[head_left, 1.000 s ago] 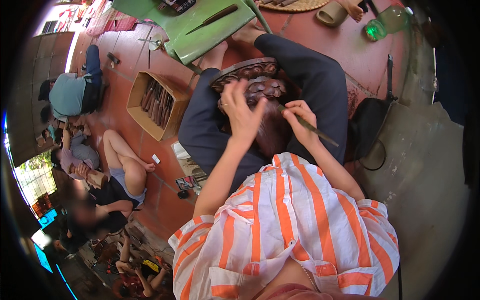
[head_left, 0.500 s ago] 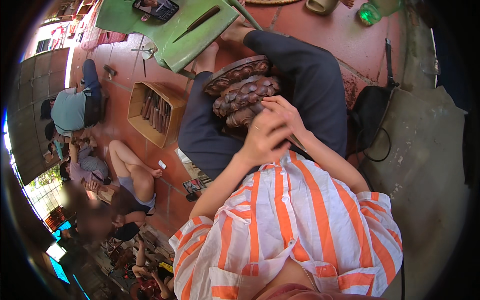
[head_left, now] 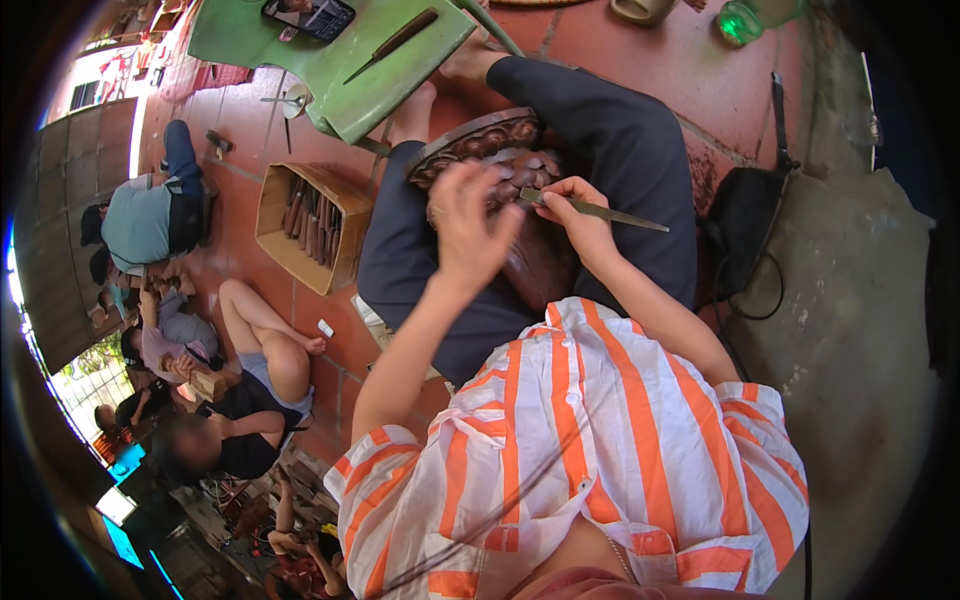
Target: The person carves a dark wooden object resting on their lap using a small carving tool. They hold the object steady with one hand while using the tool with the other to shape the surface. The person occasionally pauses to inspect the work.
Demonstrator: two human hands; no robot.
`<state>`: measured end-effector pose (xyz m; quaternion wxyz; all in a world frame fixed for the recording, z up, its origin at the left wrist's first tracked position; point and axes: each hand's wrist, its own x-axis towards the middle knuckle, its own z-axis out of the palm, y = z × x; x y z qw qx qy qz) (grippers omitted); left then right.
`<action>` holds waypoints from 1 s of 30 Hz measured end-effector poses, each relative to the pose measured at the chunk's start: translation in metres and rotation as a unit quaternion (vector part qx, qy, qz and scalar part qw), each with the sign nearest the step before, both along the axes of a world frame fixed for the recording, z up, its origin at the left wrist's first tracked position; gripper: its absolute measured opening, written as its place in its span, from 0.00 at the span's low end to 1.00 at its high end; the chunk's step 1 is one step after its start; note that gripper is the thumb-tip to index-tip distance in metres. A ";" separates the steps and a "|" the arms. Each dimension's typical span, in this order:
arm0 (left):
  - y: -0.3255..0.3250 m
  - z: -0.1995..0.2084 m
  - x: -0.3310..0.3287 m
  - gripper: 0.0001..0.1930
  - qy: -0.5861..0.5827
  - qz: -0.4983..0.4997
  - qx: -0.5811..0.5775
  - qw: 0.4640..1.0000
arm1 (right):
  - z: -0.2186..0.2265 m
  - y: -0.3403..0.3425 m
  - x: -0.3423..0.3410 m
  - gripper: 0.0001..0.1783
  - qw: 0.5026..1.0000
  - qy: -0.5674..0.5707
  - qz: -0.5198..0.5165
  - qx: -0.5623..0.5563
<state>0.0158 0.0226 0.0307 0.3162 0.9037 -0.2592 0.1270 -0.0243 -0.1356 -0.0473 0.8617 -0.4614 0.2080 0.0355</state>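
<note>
Your right hand (head_left: 578,215) has a closed grip on a slim metal carving chisel (head_left: 600,210), its tip set against the dark brown carved wooden panel (head_left: 500,160) that lies across your lap, resting on your dark trousers above the red tiled floor (head_left: 640,70). Your left hand (head_left: 470,225) hovers just over the same panel with fingers loosely curled, holding nothing that shows. To your left stands an open cardboard box of wooden-handled tools (head_left: 305,222), and beyond your knees a green plastic stool (head_left: 345,55) carries a phone and another chisel. Further left, other people sit on the floor, well apart from you.
</note>
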 end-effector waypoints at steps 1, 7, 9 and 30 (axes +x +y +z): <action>0.016 -0.007 0.021 0.21 0.006 0.030 0.005 1.000 | 0.000 0.003 0.000 0.12 1.000 0.006 -0.005 0.001; 0.067 -0.053 0.087 0.16 0.064 0.120 0.000 0.991 | -0.020 -0.001 -0.004 0.10 0.986 0.089 0.097 -0.103; 0.070 -0.073 0.094 0.17 0.107 0.134 -0.025 0.985 | -0.018 0.005 -0.005 0.12 0.996 0.090 0.010 0.022; 0.054 -0.087 0.086 0.19 0.020 0.215 0.046 0.975 | -0.026 0.022 -0.007 0.18 0.992 0.072 -0.085 0.053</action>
